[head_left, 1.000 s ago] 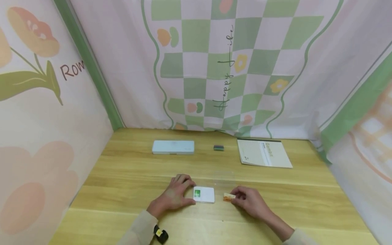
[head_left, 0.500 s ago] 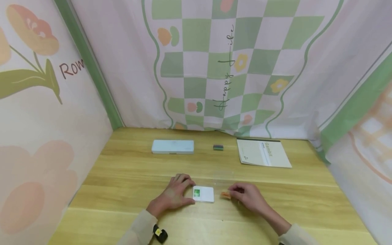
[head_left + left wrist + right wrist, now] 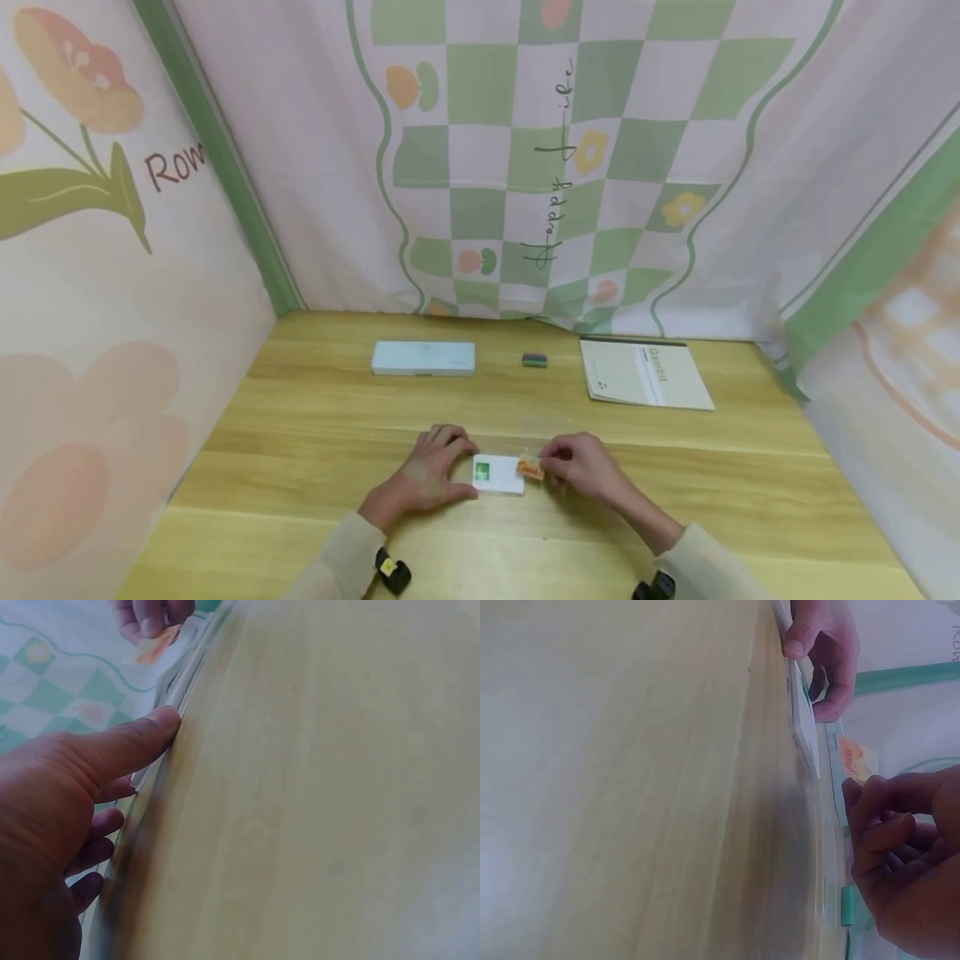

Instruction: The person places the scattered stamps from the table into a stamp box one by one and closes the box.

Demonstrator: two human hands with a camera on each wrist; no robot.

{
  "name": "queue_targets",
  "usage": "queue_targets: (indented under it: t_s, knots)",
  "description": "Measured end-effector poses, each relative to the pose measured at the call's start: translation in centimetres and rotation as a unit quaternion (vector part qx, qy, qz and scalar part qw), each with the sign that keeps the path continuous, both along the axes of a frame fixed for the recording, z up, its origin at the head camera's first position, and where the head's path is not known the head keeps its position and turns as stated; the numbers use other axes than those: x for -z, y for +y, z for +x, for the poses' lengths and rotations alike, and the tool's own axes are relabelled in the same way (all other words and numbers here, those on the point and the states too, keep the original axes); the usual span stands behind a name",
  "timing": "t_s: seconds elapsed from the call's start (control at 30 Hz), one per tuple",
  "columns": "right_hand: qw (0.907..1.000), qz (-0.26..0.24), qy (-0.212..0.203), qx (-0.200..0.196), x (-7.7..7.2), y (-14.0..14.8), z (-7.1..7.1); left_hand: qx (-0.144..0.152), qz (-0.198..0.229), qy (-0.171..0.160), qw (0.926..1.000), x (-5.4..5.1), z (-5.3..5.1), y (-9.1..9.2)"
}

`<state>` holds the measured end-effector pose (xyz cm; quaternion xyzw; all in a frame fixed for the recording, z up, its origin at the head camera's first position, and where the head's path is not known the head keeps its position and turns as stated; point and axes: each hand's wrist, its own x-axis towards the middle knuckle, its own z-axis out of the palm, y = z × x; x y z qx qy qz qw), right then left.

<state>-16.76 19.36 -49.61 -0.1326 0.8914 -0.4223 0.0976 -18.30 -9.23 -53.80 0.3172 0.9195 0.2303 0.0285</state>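
By the fingertips [image 3: 876, 787] of the right hand [image 3: 588, 468], 1 small orange piece [image 3: 529, 467] was pinched and held at the 3 o'clock edge of the flat white case [image 3: 504, 477]; whether contact existed could not be told. The 9 o'clock end, beside 1 green patch [image 3: 482, 472], was gripped by the left hand [image 3: 430, 473], its thumb [image 3: 139, 742] at the nearer edge. On the wooden table [image 3: 300, 467], 1 light-blue box [image 3: 423, 357] was seen at 11 o'clock, 1 notebook [image 3: 647, 375] at 2 o'clock.

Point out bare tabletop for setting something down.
Bare table: left of the left hand, nearer than the pale-blue case; right of the right hand, nearer than the notebook. Crowded: between the hands, with the white slab, orange-printed piece and, just behind, faint clear film.
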Motion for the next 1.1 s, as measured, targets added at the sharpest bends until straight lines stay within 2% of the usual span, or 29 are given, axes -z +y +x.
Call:
queue_targets:
  t_s: [0.1,0.3,0.5,1.1]
  knots:
    - [0.9997,0.0,-0.015,-0.02,-0.2,-0.5,-0.3,-0.001,-0.001,-0.003,1.0,0.2,-0.1,0.0]
    - [0.9986,0.007,-0.045,-0.029,-0.2,-1.5,-1.1,-0.003,-0.001,-0.003,1.0,0.6,-0.2,0.0]
    - [0.9985,0.025,-0.036,-0.033,0.1,-2.0,-1.9,0.001,0.004,-0.003,1.0,0.3,-0.2,0.0]
    - [0.9947,0.033,-0.095,0.019,0.7,-3.3,-2.5,-0.001,0.002,-0.009,1.0,0.1,-0.1,-0.1]
